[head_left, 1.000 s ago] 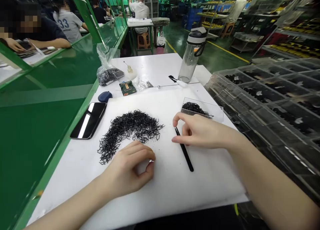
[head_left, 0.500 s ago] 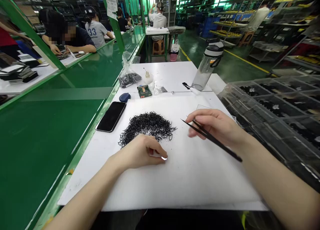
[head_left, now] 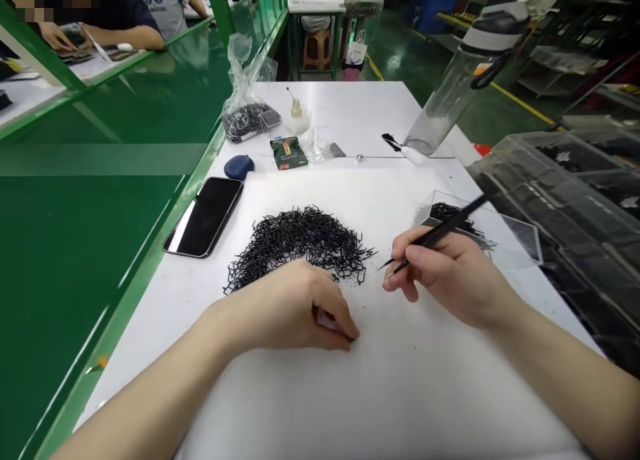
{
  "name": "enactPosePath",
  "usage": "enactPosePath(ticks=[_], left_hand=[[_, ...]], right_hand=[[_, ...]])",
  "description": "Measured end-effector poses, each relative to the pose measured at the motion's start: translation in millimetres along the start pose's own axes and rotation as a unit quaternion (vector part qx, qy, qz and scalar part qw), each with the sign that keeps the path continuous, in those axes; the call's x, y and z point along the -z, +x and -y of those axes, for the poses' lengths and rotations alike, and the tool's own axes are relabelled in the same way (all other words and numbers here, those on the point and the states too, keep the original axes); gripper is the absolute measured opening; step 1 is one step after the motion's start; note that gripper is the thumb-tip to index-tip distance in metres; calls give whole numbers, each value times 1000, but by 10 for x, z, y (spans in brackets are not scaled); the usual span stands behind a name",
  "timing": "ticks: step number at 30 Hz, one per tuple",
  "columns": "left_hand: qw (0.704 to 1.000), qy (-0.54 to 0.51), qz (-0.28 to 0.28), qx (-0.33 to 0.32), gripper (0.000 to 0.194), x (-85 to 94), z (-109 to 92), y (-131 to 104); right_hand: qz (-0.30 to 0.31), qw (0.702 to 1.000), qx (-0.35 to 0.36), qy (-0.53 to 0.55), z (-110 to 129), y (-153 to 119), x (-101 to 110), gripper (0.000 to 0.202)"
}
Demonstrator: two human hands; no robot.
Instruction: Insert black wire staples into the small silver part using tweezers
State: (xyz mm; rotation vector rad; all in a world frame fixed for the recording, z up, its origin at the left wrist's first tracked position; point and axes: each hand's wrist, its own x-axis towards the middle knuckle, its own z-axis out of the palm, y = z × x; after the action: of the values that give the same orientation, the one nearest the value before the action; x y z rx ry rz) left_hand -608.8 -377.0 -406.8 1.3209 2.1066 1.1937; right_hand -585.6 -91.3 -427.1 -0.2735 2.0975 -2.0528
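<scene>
My left hand (head_left: 300,310) is low over the white table, thumb and forefinger pinched together. A tiny dark bit shows at the fingertips, too small to name. Just behind it lies a curved heap of small bent black pieces (head_left: 305,237). My right hand (head_left: 445,273) holds black tweezers (head_left: 445,228) to the right of the heap. The tips point left and stand slightly apart, with nothing seen between them. Behind this hand is a small clear plastic box (head_left: 430,210) with black pieces (head_left: 453,217) in and beside it.
A phone (head_left: 204,217) and a blue case (head_left: 239,167) lie at left. Farther back are a bag of black pieces (head_left: 247,120), a green packet (head_left: 289,153), a small bottle (head_left: 296,108) and a water bottle (head_left: 445,103). Compartment trays (head_left: 550,207) stand at right. A co-worker's arm (head_left: 125,37) shows across the green belt (head_left: 100,213).
The view has dropped and come closer. My right hand has turned the tweezers, so their rear end now points up and right. The clear box behind it shows more. My left hand stays pinched.
</scene>
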Motion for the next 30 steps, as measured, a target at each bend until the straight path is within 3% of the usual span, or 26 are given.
enactPosePath(ticks=[6,10,15,19,25,30], left_hand=[[1000,4,9,-18,27,5,-60,-19],[1000,-20,-4,3,26,16,-52,-7],[1000,14,1,-12,22,8,-26,6],[999,30,-3,-13,20,5,-30,-7],[996,81,-21,-11,13,6,-28,-22],[997,74,-10,-13,34,-13,-40,-29]], right_hand=[[-37,987,78,-138,98,-61,-117,7],[-38,973,105,-202,114,-71,-81,16],[-43,963,85,-254,134,-103,-69,14],[-56,963,64,-257,149,-132,-95,10],[-44,959,83,-266,139,-136,-139,10],[-27,958,101,-267,120,-153,-169,12]])
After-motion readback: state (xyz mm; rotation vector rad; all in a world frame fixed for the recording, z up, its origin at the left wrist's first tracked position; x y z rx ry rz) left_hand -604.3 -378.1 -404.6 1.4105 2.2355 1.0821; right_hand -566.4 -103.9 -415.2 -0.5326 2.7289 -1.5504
